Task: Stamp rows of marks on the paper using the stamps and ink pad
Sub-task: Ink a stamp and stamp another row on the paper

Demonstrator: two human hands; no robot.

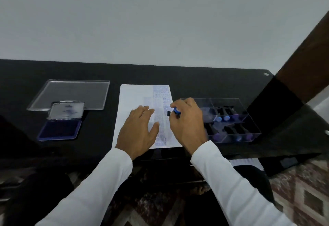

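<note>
A white sheet of paper (135, 99) lies on the black table, with columns of blue stamped marks down its right half. My left hand (138, 129) rests flat on the paper, fingers straight and spread. My right hand (188, 124) grips a small stamp (175, 111) with a blue knob and black base, held sideways just above the paper's right edge. The open ink pad (60, 129), dark blue with its lid up, sits at the left.
A clear plastic lid (71, 92) lies behind the ink pad. A clear compartment box (231, 118) with several more stamps stands right of the paper. The table's front edge runs just below the paper; a patterned rug lies beneath.
</note>
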